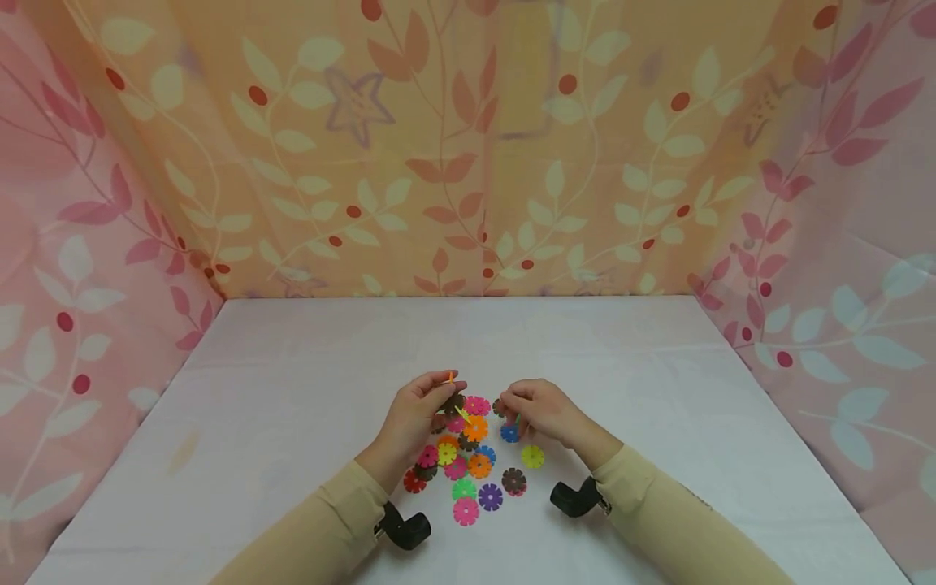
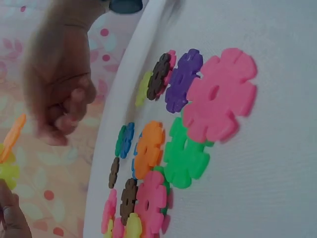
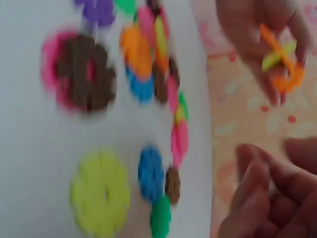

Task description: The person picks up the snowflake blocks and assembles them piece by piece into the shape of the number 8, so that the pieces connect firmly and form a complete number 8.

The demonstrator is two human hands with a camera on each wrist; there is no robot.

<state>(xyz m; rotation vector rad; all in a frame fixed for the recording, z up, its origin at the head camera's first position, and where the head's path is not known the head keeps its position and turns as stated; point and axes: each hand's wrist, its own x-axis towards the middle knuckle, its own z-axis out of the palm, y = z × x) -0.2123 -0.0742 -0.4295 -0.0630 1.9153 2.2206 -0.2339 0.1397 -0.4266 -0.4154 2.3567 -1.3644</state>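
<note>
My left hand (image 1: 412, 417) (image 3: 257, 37) pinches a small joined group of notched discs. Its orange disc (image 2: 14, 138) (image 3: 289, 80) and yellow disc (image 2: 8, 171) (image 3: 270, 61) cross at an angle. The right hand (image 1: 550, 414) (image 2: 60, 91) hovers to the right of that group, fingers loosely curled, with nothing visible in it. Below it on the table lie a blue disc (image 1: 509, 432) (image 3: 150, 173), a brown disc (image 3: 173, 185) and a green disc (image 3: 160, 217). In the right wrist view the fingers are blurred.
Loose flower-shaped discs lie between the forearms, some overlapping: pink (image 1: 465, 511) (image 2: 220, 94), purple (image 1: 491, 496), green (image 2: 185, 151), yellow (image 1: 533, 457) (image 3: 100, 193), brown (image 1: 514, 481) and red (image 1: 414, 481). Black wrist mounts (image 1: 411, 531) hang under both sleeves. Patterned curtains (image 1: 468, 146) surround the white table (image 1: 292, 341).
</note>
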